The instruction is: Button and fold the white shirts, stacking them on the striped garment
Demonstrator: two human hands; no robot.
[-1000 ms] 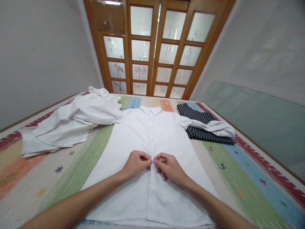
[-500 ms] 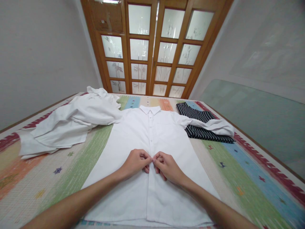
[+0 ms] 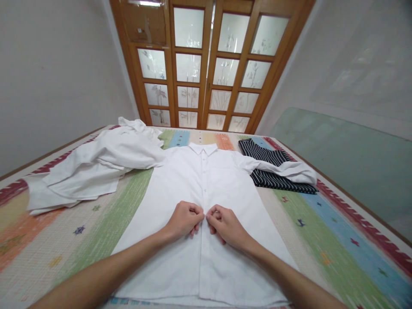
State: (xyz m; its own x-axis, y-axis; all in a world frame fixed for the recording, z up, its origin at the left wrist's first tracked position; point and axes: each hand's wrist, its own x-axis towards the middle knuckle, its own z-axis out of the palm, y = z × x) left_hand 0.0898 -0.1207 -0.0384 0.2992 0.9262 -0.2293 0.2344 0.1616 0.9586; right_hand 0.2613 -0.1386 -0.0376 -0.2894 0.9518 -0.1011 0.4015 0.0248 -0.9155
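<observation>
A white long-sleeved button-up shirt [image 3: 174,266] lies spread face up, its collar [image 3: 202,148] pointing away from me. Several buttons show down its front strip above my hands. Midway along this strip, my left hand [image 3: 186,218] is closed in a pinch on the cloth from the left. My right hand [image 3: 226,222] pinches the strip from the right, its fingertips almost touching those of the left. Whatever button or buttonhole sits between the fingers is hidden.
Crumpled white clothing [image 3: 96,163] lies at the left, meeting the shirt's left sleeve area. Under the right sleeve [image 3: 286,170] is a folded black-and-white striped garment [image 3: 267,152]. A colourful striped cover [image 3: 322,231] is beneath everything. Wooden glass-paned doors [image 3: 206,64] stand beyond.
Both hands stay at the same place on the shirt's front strip. The left fingertips have drawn back very slightly to the left; the clothes lie as before.
</observation>
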